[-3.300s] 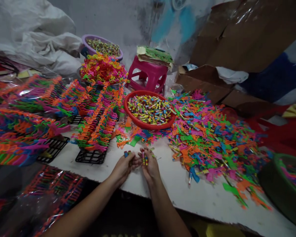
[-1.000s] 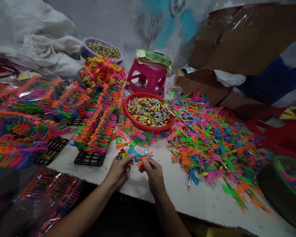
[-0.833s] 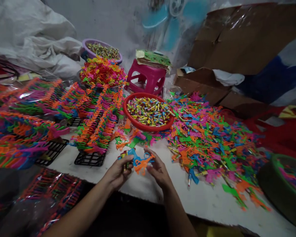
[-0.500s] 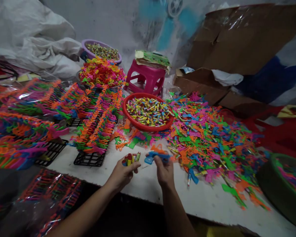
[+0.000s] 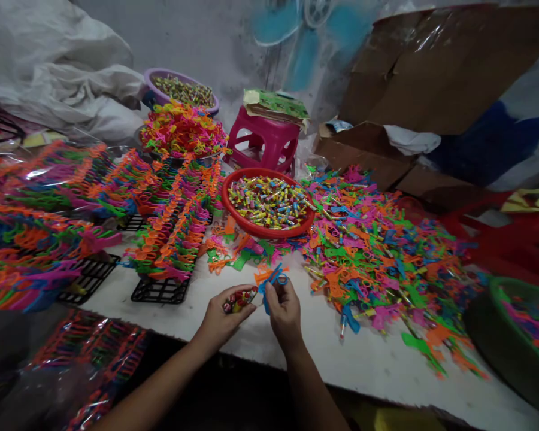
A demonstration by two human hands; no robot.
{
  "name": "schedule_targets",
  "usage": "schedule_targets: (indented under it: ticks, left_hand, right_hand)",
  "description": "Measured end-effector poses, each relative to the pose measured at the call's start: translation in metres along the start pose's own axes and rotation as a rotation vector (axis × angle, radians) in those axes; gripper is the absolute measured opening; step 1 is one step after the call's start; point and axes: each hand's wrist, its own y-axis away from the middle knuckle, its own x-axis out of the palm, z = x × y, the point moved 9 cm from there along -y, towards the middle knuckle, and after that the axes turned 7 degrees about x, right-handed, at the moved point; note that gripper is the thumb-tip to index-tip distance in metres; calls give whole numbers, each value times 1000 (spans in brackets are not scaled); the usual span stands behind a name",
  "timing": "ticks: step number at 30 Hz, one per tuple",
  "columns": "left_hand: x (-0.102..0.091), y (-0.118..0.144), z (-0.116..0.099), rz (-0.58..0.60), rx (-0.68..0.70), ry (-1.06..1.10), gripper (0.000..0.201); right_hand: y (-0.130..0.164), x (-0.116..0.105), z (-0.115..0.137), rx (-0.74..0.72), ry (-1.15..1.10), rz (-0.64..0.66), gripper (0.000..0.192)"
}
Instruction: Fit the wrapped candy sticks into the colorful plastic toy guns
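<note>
My left hand (image 5: 220, 318) is closed around a bunch of small tubes (image 5: 241, 300) in red, yellow and shiny wrapping. Close beside it, my right hand (image 5: 285, 317) pinches a blue plastic toy gun (image 5: 273, 276). The toy's lower end meets the tubes at the left fingertips; whether a tube sits in it I cannot tell. An orange plastic piece (image 5: 262, 276) shows just behind the blue one; whether it is held too is unclear. Beyond both hands stands a red basin (image 5: 233, 222) full of similar tubes.
To the right spreads a heap of coloured plastic toys (image 5: 363, 239), with a green tub (image 5: 485, 323) beyond. At left, toys stand in rows on black racks (image 5: 159, 291). Behind are a pink stool (image 5: 269, 140), a purple basin (image 5: 150, 75), a cardboard box (image 5: 368, 146) and a blue fan (image 5: 305, 54).
My right hand has moved left and turned, bringing the blue toy gun up against the tubes. My left hand has tilted the tubes toward it.
</note>
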Motion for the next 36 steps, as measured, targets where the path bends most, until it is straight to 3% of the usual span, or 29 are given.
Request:
schedule_targets:
  ticks: [6, 8, 10, 12, 13, 15, 16, 17, 18, 19, 21, 22, 24, 26, 29, 34, 36]
  left_hand:
    - [12, 4, -10, 107, 103, -69, 28]
    - [17, 3, 2, 118, 21, 3, 30]
    - [20, 2, 22, 94, -104, 104, 33]
    - [16, 1, 43, 24, -218, 175, 37]
    - [11, 0, 52, -25, -262, 194, 39]
    - [-1, -1, 65, -116, -314, 216, 43]
    - [-5, -2, 68, -142, -327, 222, 44]
    - [-8, -2, 71, -152, -332, 222, 45]
    - [-10, -3, 72, -151, -328, 206, 44]
    - [-10, -3, 71, -137, -317, 171, 43]
    - [-10, -2, 68, -89, -288, 38, 39]
    - [-9, -2, 66, -65, -266, -44, 36]
    - [-9, 0, 60, -31, -216, -185, 31]
    - [-10, 0, 55, -12, -166, -271, 28]
    - [-12, -1, 52, 2, -122, -330, 27]
    - [-12, -4, 45, -20, -29, -474, 26]
    - [-9, -5, 41, -11, 5, -507, 25]
  right_hand:
    - [9, 7, -9, 6, 41, -55, 17]
    - [4, 6, -9, 7, 91, -39, 19]
    - [-12, -10, -4, 2, 201, -18, 22]
    - [-36, -56, 8, -20, 348, -136, 28]
    - [-49, -90, 17, -33, 416, -284, 32]
    - [-60, -162, 42, -82, 579, -718, 40]
    - [-61, -183, 56, -154, 676, -910, 45]
    - [-64, -191, 66, -235, 752, -1004, 46]
    - [-70, -187, 70, -320, 822, -1003, 43]
    - [-81, -172, 68, -400, 880, -907, 38]
    - [-103, -122, 47, -477, 978, -577, 33]
    - [-110, -98, 31, -464, 1038, -461, 31]
    - [-119, -68, 1, -360, 1156, -378, 35]
    - [-119, -56, -22, -261, 1232, -362, 41]
    - [-101, -48, -39, -241, 1264, -307, 34]
    - [-42, -34, -44, -442, 1199, -174, 40]
    - [-27, -44, -45, -488, 1182, -172, 44]
